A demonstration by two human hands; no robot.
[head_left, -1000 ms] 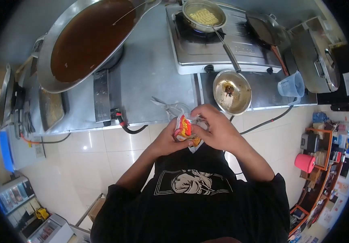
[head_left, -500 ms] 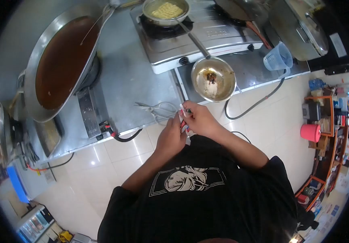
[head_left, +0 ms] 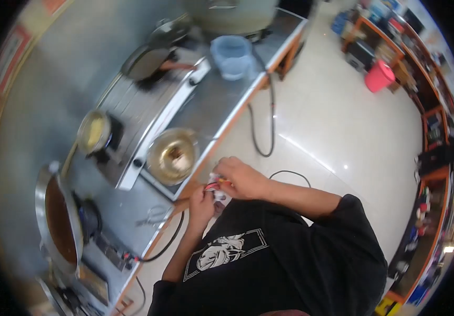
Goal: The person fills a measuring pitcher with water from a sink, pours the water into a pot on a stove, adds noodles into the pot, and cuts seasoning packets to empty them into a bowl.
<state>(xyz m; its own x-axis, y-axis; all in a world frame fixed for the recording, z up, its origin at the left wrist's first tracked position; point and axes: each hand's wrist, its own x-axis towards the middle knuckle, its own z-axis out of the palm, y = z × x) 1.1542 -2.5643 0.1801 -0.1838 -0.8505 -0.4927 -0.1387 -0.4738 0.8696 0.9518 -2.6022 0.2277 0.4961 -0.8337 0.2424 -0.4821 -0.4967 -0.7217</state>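
Note:
My left hand (head_left: pixel 200 208) is closed on a small red-and-white packet (head_left: pixel 213 186) in front of my body, just off the counter's edge. Fingers of my right hand (head_left: pixel 243 180) are closed on the same packet from the other side. Blur hides its print and exact shape. Beyond my hands, on the counter, sits a metal bowl (head_left: pixel 158 156) with a dark reddish residue at its bottom. To the left lies a pair of scissors (head_left: pixel 155 216), touched by neither hand.
A gas stove (head_left: pixel 148 124) carries a small pot (head_left: pixel 82 131) with pale yellow noodles and a dark pan (head_left: pixel 145 60). A wide wok (head_left: pixel 41 203) of brown liquid stands at left. Near the counter's far end is a bluish plastic jug (head_left: pixel 232 58). A hose (head_left: pixel 272 121) hangs below.
My view has swung to the right, so the counter now runs diagonally. My hands remain together on the packet, and my right hand has shifted its hold on it.

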